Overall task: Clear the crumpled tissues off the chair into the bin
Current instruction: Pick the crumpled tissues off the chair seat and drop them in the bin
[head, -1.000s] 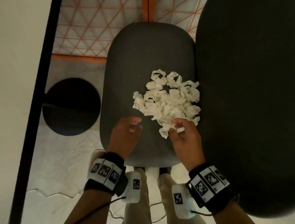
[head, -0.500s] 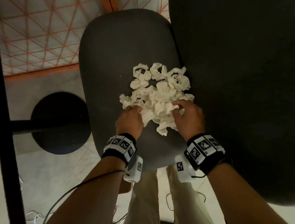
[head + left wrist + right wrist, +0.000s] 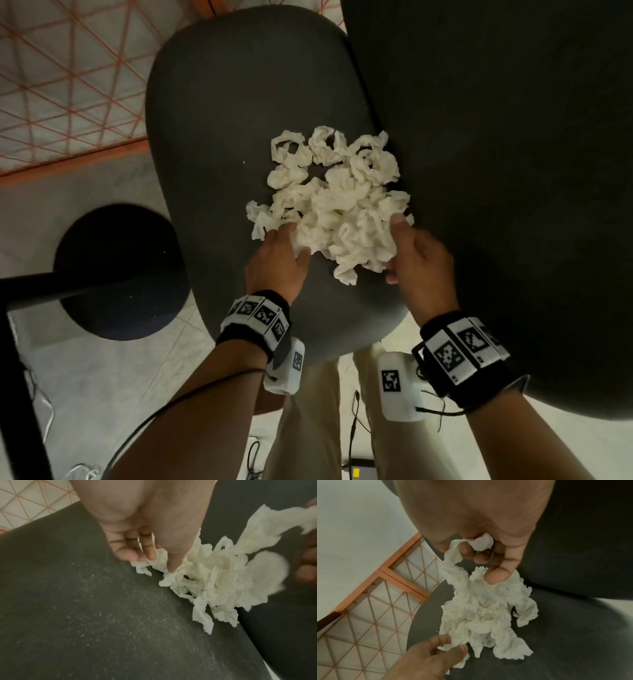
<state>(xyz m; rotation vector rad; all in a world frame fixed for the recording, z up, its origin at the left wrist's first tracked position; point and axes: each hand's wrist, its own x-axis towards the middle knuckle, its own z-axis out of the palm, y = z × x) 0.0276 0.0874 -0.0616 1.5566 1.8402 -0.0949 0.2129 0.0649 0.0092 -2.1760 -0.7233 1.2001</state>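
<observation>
Flanking the crumpled tissues [image 3: 337, 202] heaped on the chair [image 3: 222, 113] seat, the left hand [image 3: 275, 263] pinched the pile's near-left edge while the right hand [image 3: 421, 263] curled its fingers [image 3: 494, 576] round a strand, apparently gathering everything into one liftable bundle for the bin [image 3: 113, 270], which stood on the floor at left.

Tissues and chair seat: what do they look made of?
Tissues: thin, soft, matte white paper, judging by the crumpled folds and torn-looking edges. Chair seat: dark grey and matte with a fine speckled grain in the left wrist view, probably fabric or felt-like upholstery, though textured plastic cannot be ruled out.
</observation>
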